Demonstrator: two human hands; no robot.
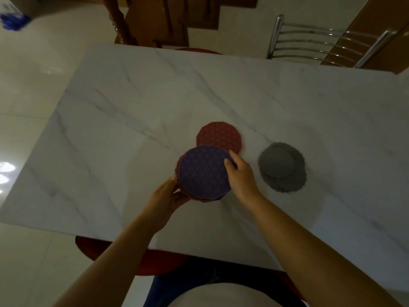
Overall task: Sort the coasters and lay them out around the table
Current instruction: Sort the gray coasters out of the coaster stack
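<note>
Dim, soft focus, floor (6, 171) glare left, wide-angle edge distortion

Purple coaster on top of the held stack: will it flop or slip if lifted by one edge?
Probably fairly stiff: the purple coaster lies flat, no sag, where the right hand pinches its rim. Its matte patterned face suggests grip, so it may drag on the stack the left hand holds.

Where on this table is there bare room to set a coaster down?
The table is bare on its left half, beyond the red coaster, and right of the gray coasters. Crowded near middle: left hand and right hand grip the coaster stack.
</note>
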